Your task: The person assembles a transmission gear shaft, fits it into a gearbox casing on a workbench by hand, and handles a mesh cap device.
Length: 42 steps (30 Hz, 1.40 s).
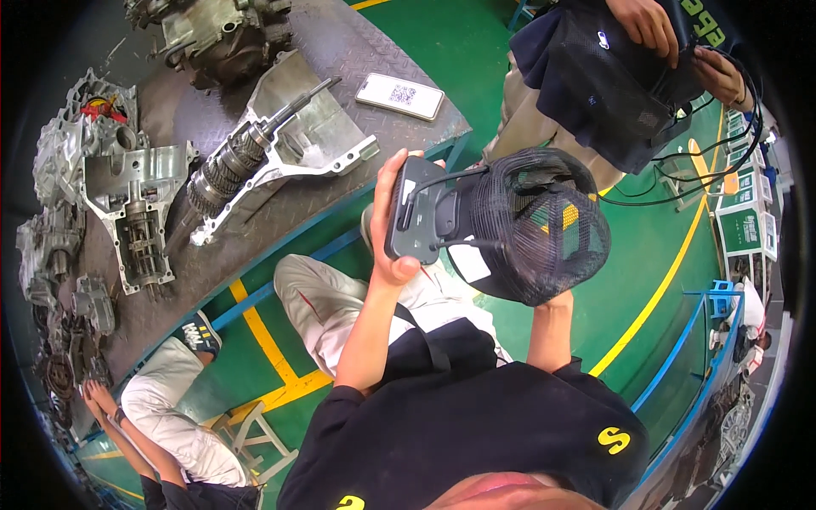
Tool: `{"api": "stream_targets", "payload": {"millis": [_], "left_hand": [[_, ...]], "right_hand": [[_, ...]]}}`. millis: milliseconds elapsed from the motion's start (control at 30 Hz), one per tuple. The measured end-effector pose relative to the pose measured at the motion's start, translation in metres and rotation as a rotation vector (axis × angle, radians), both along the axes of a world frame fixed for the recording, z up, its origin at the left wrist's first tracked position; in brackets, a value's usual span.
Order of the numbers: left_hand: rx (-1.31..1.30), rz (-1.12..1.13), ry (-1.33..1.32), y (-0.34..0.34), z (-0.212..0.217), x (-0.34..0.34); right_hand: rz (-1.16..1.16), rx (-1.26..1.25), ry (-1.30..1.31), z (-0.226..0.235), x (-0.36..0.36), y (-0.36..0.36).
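My left hand (396, 212) is closed round a black, rounded, box-like device (414, 208) with a cable, its thumb along the near edge. The device sits against the front of a black mesh cap (540, 225), held up before my chest. A white label (470, 260) shows beside it on the cap's near side. My right hand (558, 301) reaches up behind the cap; its fingers are hidden there, so their grip does not show. A black cable runs from the cap toward a co-worker at the upper right.
On the metal workbench (340, 51) at the left lie an opened gearbox housing (319, 127) with gears, more castings and a white phone (399, 95). The co-worker's hands (650, 30) hold a black bag (595, 85). Another person sits at the lower left beside a stool (259, 442).
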<state>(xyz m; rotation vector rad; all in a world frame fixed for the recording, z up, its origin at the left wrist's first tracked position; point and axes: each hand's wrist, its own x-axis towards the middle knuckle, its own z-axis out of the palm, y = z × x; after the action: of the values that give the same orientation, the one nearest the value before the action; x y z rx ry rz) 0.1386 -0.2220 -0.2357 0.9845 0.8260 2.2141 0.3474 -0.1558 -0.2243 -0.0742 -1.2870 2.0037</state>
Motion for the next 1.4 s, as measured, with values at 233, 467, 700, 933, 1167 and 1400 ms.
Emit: {"api": "stream_targets", "payload": {"millis": [233, 467, 700, 933, 1167, 1400], "left_hand": [[0.149, -0.038, 0.094, -0.008, -0.004, -0.003], [0.004, -0.203, 0.329, -0.003, -0.019, -0.015], [-0.035, -0.267, 0.342, 0.012, -0.008, -0.027], [-0.162, -0.136, 0.195, -0.022, -0.021, -0.031], [-0.489, 0.004, 0.114, -0.147, -0.093, -0.03], [-0.558, 0.39, -0.074, -0.253, -0.086, -0.029]], "right_hand": [[-0.168, -0.185, -0.183, -0.036, -0.003, -0.002], [-0.257, -0.269, -0.224, -0.066, -0.011, 0.009], [-0.293, -0.296, -0.253, -0.073, -0.021, 0.033], [-0.609, 0.644, -0.624, -0.049, -0.057, 0.075], [0.338, -0.619, 0.151, -0.019, -0.11, 0.167], [0.331, -0.42, 0.032, -0.021, -0.163, 0.198]]}}
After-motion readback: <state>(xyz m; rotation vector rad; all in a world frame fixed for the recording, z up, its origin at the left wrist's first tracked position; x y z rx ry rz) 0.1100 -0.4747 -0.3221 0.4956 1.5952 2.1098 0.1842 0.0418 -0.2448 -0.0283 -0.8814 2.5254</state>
